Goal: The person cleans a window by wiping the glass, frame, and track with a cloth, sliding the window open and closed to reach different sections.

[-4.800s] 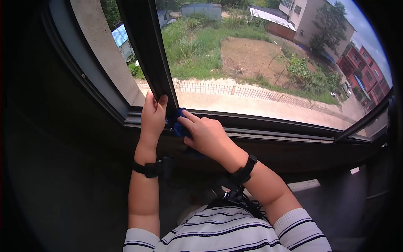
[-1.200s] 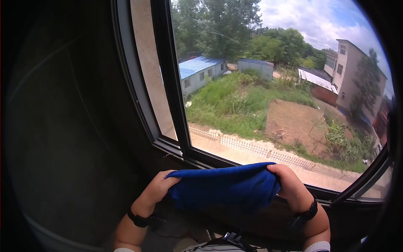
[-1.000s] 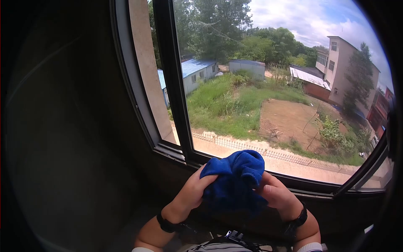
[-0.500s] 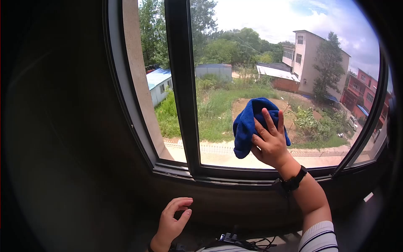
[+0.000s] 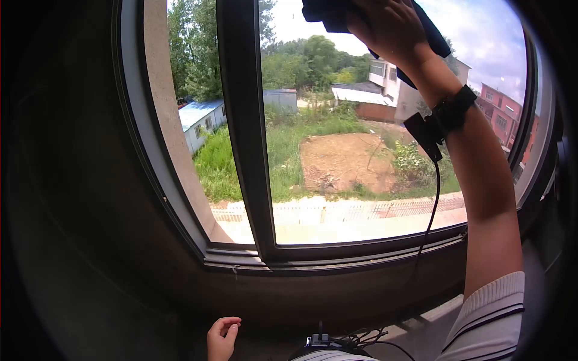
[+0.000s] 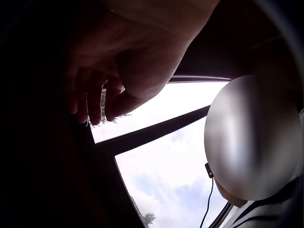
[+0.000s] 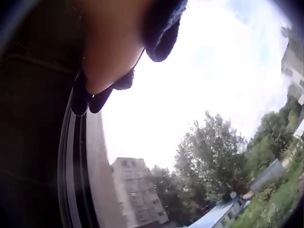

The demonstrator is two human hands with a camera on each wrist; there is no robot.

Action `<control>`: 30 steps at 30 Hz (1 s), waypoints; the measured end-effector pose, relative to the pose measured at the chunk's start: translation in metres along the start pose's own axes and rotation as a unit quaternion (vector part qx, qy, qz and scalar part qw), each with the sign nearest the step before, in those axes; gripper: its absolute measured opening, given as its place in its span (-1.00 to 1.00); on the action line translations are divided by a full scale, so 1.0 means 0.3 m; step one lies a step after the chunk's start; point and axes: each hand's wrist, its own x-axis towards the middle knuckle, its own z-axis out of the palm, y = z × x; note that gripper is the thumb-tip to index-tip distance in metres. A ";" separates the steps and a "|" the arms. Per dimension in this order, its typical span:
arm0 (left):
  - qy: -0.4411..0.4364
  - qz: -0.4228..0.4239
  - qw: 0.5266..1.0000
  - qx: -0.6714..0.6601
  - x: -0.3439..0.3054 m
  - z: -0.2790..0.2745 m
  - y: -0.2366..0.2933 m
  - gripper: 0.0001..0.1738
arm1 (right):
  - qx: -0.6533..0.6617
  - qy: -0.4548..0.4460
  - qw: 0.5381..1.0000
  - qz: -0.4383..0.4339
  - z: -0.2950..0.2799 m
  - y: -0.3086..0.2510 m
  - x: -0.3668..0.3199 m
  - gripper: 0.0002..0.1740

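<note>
At the top of the head view, the right hand (image 5: 394, 30) lies flat over a dark blue cloth (image 5: 325, 15) against the window pane; its fingertips are cut off by the frame edge. In the right wrist view the cloth (image 7: 164, 40) bunches out around the hand (image 7: 114, 47). Low in the head view, the left hand (image 5: 223, 340) hangs away from the window, fingers loosely bent and holding nothing. The left wrist view also shows that hand (image 6: 128, 61) empty.
A dark vertical window frame bar (image 5: 244, 120) stands left of the pane. The lower window track (image 5: 361, 256) runs beneath it. A black cable (image 5: 430, 216) hangs from the right wrist camera (image 5: 424, 135). More cables (image 5: 361, 343) lie near the person's waist.
Both hands held the cloth about a second ago; then the left let go and the right put it on the pane. Since then the right hand and cloth have moved up, the left down.
</note>
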 end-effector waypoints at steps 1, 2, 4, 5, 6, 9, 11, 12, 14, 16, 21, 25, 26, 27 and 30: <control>0.003 -0.009 1.000 -0.004 -0.004 -0.001 -0.008 -0.83 | 0.022 -0.005 0.996 0.086 0.039 0.054 0.051 -0.42; 0.000 -0.011 1.000 -0.003 -0.008 -0.001 -0.021 -0.83 | 0.042 -0.009 0.984 0.171 0.083 0.095 0.083 -0.40; 0.016 -0.034 0.999 -0.010 -0.022 0.008 -0.047 -0.83 | 0.076 -0.025 0.967 0.241 0.093 0.061 0.126 -0.44; 0.014 -0.039 0.999 -0.010 -0.027 0.017 -0.054 -0.83 | 0.021 0.053 0.983 0.177 0.092 0.015 0.105 -0.46; 0.009 -0.042 0.999 -0.020 -0.034 0.023 -0.061 -0.83 | -0.033 0.130 0.985 0.111 0.096 -0.046 0.060 -0.47; -0.001 -0.052 0.998 -0.027 -0.026 0.044 -0.084 -0.83 | 0.233 -0.080 0.964 0.101 -0.008 -0.371 -0.152 -0.44; -0.003 -0.063 0.998 -0.027 -0.028 0.066 -0.095 -0.83 | 0.303 -0.108 0.946 0.023 -0.107 -0.573 -0.329 -0.43; -0.006 -0.067 0.997 -0.030 -0.024 0.076 -0.091 -0.83 | 0.345 -0.131 0.929 -0.007 -0.144 -0.652 -0.417 -0.42; -0.007 -0.069 0.997 -0.033 -0.016 0.107 -0.078 -0.83 | 0.422 -0.196 0.883 -0.055 -0.208 -0.738 -0.553 -0.36; -0.019 -0.056 0.998 -0.023 -0.011 0.134 -0.067 -0.83 | 0.461 -0.247 0.847 -0.093 -0.252 -0.723 -0.636 -0.29; -0.017 -0.063 0.998 -0.021 -0.015 0.177 -0.085 -0.83 | 0.391 -0.278 0.855 -0.198 -0.291 -0.395 -0.743 -0.27; 0.006 -0.083 0.996 -0.025 -0.006 0.209 -0.100 -0.82 | 0.228 -0.150 0.954 -0.121 -0.193 0.020 -0.560 -0.50; 0.006 -0.083 0.996 -0.023 0.003 0.219 -0.099 -0.82 | 0.135 -0.126 0.978 -0.093 -0.177 0.119 -0.458 -0.53; 0.007 -0.079 0.997 -0.027 0.005 0.233 -0.102 -0.82 | 0.082 -0.128 0.988 -0.027 -0.121 0.229 -0.417 -0.53; 0.001 -0.084 0.996 -0.034 -0.008 0.268 -0.106 -0.82 | 0.120 -0.025 0.982 0.147 -0.052 0.357 -0.232 -0.50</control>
